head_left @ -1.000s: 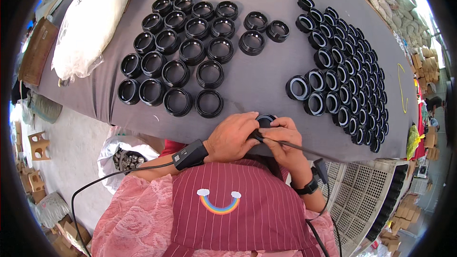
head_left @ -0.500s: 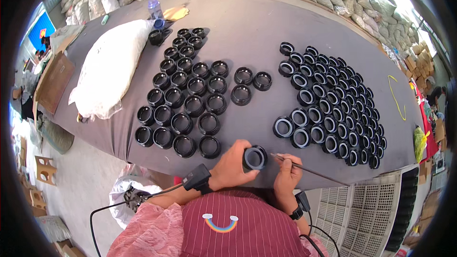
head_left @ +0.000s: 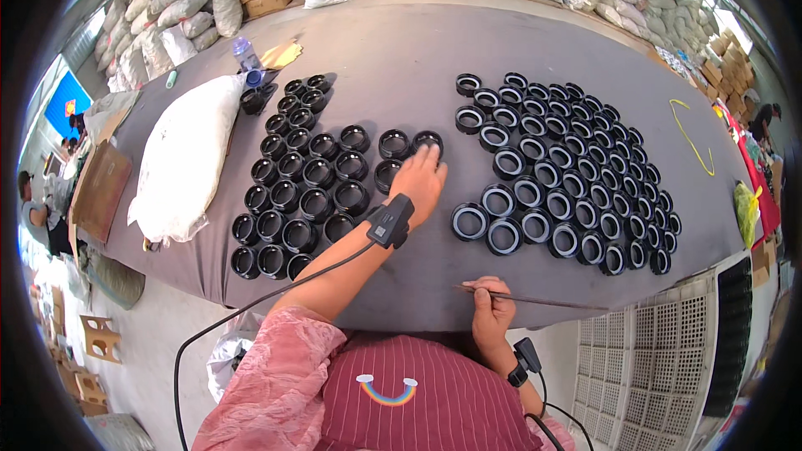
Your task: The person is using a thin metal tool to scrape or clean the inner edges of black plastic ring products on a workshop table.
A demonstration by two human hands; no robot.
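Fingers of the left hand (head_left: 420, 182): extended, slightly blurred, lying over the near edge of a black ring (head_left: 428, 135). Whether they grip its rim cannot be told from this view. The ring stands on the grey surface (head_left: 418, 288), the right-hand one of the far pair in a small group of three. The third ring of that group (head_left: 382, 186) sits just left of the left hand.

Fingers of the right hand (head_left: 493, 311): narrow, pinched around a thin dark rod (head_left: 551, 302). The rod lies roughly crosswise near the front edge, its long end pointing right.

Left of the small group: a larger cluster of black rings (head_left: 318, 184) in uneven rows, the nearest partly hidden by the left forearm. Right of the hand, well apart from that cluster: a dense field of black rings with pale grey inner bands (head_left: 576, 195).

Also noted: white bag (head_left: 188, 159) at far left on the surface; blue bottle (head_left: 246, 54) beyond it; yellow cord (head_left: 692, 135) near the right edge; pale lattice crates (head_left: 647, 355) at lower right.
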